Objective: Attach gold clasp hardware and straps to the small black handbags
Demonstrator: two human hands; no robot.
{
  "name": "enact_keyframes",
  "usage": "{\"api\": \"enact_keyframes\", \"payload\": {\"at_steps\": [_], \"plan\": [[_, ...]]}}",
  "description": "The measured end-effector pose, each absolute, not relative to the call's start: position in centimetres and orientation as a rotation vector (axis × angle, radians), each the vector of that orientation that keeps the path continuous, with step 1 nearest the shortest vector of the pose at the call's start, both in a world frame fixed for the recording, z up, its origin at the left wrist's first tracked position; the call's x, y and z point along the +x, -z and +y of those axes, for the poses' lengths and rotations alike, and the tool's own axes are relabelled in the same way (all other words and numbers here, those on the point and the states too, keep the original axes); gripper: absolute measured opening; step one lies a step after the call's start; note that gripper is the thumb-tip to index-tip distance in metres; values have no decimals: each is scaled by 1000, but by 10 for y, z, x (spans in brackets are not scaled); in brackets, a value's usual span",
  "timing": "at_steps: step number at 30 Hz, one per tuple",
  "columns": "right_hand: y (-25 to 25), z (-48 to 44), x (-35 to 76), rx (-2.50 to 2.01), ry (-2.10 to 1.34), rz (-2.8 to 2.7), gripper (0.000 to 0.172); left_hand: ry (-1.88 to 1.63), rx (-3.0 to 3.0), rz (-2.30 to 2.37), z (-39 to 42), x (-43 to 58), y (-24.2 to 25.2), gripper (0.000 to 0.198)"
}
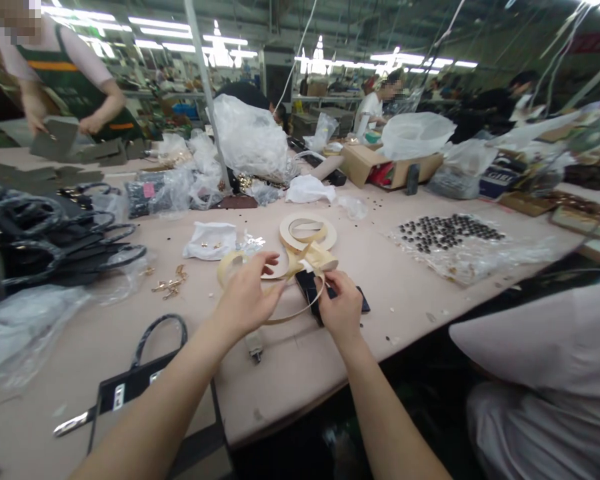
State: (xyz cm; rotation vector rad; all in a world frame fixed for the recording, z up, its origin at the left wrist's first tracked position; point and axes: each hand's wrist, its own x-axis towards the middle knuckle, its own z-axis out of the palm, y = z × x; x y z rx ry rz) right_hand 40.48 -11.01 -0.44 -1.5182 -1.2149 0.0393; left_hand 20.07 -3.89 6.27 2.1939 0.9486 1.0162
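Observation:
My right hand (pixel 339 301) pinches the end of a thin cream tape strip (pixel 305 308) that loops down toward the left. Beside it, my left hand (pixel 253 293) has its thumb and fingers apart, close to the tape, with nothing seen between them. Rolls of tape (pixel 330 230) lie flat just beyond both hands, and a crumpled yellowish piece (pixel 317 257) rests against them. Under my right hand is a dark flat object (pixel 365 301), partly covered. A dark bag with a looped handle (pixel 139 357) lies below my left forearm.
Gold metal fittings (pixel 171 285) and a white packet (pixel 211 241) lie left. Black round pieces (pixel 447 232) on plastic sit right. Dark straps (pixel 45 240) pile up far left. A metal pole (pixel 207 93) stands behind. A person's sleeve (pixel 540 333) is near right; another person works back left.

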Motion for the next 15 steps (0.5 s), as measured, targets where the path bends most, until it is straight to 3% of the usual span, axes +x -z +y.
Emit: {"api": "enact_keyframes", "payload": {"at_steps": [3,6,11,14,15], "plan": [[-1,-110,392,-1477,46,-1408,12,-1035,1834,814,-37,221,-65,52],[-7,-113,388,-1408,27,-1623,26,-1115,1578,787,-35,221,-59,33],[-34,-137,377,-1433,-133,-1395,19,-1274,1815,1002,-52,198,-48,24],[-50,-148,359,-1432,-401,-1382,47,-1233,1950,984,-72,184,-39,20],[-51,-150,353,-1415,-503,-1414,48,-1198,1954,973,-79,180,-35,19]]}}
